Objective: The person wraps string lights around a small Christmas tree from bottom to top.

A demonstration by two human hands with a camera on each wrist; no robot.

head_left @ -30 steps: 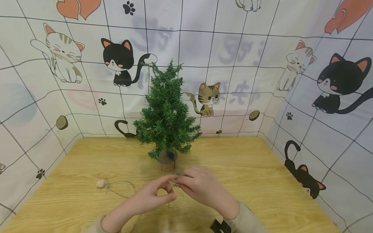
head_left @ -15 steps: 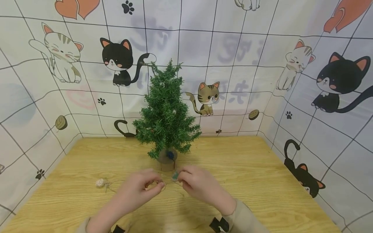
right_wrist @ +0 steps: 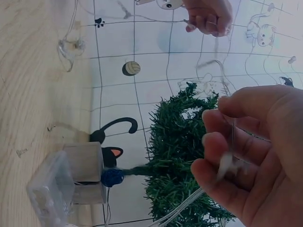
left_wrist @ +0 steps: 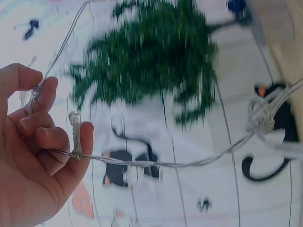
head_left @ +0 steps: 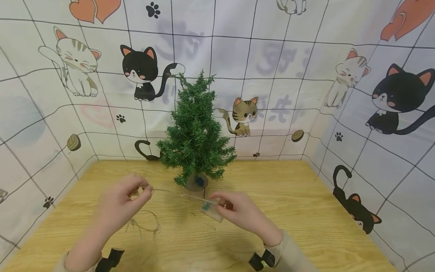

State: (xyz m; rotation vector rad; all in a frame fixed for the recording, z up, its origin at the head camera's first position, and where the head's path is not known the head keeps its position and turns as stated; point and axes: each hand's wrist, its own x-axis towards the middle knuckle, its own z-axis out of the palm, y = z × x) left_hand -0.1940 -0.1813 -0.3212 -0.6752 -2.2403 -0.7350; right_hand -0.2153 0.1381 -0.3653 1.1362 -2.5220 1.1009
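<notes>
A length of thin, clear-coated string lights (head_left: pixel 166 190) stretches between my two hands in the head view. My left hand (head_left: pixel 124 198), at left, pinches the wire; in the left wrist view a small clear bulb (left_wrist: pixel 76 135) stands up by its fingers, and a knotted bunch (left_wrist: pixel 260 118) hangs farther along. My right hand (head_left: pixel 242 211) pinches the other end of the stretch, with more wire crossing its curled fingers in the right wrist view. Just left of it, close over the table, is a clear plastic box (head_left: pixel 212 211) with a teal patch. Another wire loop (head_left: pixel 158 223) lies below the left hand.
A small green artificial Christmas tree (head_left: pixel 197 128) stands behind my hands on a round base (head_left: pixel 190 182) with a blue knob-like piece (head_left: pixel 200 181). The wooden table (head_left: pixel 289 211) meets a cat-print cloth backdrop (head_left: pixel 272 87) behind and at both sides.
My left hand has moved left and upward, drawing the wire out between the hands. My right hand has shifted slightly right, exposing the plastic box. The pale bundle at left no longer shows.
</notes>
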